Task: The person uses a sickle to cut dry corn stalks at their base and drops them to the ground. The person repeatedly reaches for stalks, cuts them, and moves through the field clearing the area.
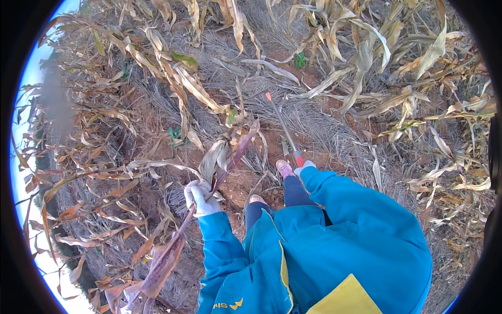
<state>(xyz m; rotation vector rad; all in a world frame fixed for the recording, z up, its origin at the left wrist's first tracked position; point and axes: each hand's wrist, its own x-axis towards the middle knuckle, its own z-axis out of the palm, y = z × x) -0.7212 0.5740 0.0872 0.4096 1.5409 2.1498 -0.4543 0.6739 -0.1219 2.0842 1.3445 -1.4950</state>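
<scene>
My left hand point(200, 198), in a white knitted glove, is closed around a dry, purplish corn stalk point(186, 225). The stalk runs on a slant from the lower left up past my fingers. Just above the glove, pale withered husk leaves point(213, 159) hang from it. Mostly hidden by the blue sleeve, my right hand point(305, 166), gloved in white too, grips the red handle of a long-shafted tool point(283, 125). Its grey shaft points away from me to an orange fitting, where a thin dark blade seems to stick out to the left, hard to make out against the straw.
Dry corn plants point(376, 47) stand ahead and to the right, with more corn plants point(98, 188) close on the left. Straw point(329, 133) covers much of the reddish soil point(239, 188). My pink shoes point(285, 168) are on the ground between the two hands.
</scene>
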